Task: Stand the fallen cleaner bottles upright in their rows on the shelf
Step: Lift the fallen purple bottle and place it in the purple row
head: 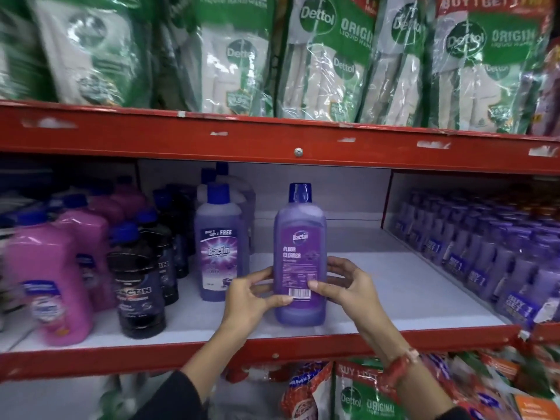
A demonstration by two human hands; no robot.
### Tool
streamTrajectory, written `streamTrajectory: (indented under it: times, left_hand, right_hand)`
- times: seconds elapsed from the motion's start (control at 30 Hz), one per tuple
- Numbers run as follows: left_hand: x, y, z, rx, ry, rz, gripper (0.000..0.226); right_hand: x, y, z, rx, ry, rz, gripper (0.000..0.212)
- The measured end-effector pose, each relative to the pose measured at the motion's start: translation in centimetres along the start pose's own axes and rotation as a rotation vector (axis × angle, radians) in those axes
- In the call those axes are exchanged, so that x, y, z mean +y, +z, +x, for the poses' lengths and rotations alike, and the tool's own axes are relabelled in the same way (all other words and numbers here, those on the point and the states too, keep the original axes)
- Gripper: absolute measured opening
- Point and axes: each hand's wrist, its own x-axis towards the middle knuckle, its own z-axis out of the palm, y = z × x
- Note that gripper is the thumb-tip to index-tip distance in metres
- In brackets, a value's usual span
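A purple floor cleaner bottle (pixel 300 244) with a blue cap stands upright near the front of the white shelf board (pixel 394 286), its back label and barcode facing me. My left hand (pixel 251 295) grips its lower left side, thumb on the label. My right hand (pixel 342 283) grips its lower right side. To its left stands a row of matching purple bottles (pixel 218 237), upright, label forward. Further left are dark bottles (pixel 139 286) and pink bottles (pixel 48 277), all upright.
A red shelf lip (pixel 272 350) runs along the front, and another red beam (pixel 272 140) overhead limits height. Packed small purple bottles (pixel 485 247) fill the bay at right behind a white divider. Green refill pouches (pixel 318 62) hang above.
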Motion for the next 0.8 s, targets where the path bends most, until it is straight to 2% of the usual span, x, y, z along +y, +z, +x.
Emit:
streamTrajectory:
  times: [0.1, 0.33, 0.47, 0.63, 0.8]
  left_hand:
    - [0.2, -3.2, -1.3, 0.103, 0.037, 0.01, 0.069]
    - [0.1, -9.0, -3.2, 0.232, 0.08, 0.098, 0.063]
    - [-0.2, -9.7, -3.9, 0.247, 0.074, 0.077, 0.059]
    - [-0.9, -10.5, -3.7, 0.234, 0.089, 0.161, 0.062]
    - [-1.3, -10.8, -4.0, 0.115, 0.07, 0.189, 0.056]
  right_hand:
    - [-0.1, 3.5, -0.3, -0.047, -0.076, 0.026, 0.062]
    - [0.4, 10.1, -0.5, -0.133, -0.115, 0.068, 0.054]
    - [1.0, 11.5, -0.9, -0.151, -0.116, 0.101, 0.051]
    - [1.2, 11.4, -1.4, -0.164, -0.12, 0.041, 0.053]
    - [1.3, 11.7, -3.1, 0.097, -0.202, -0.163, 0.037]
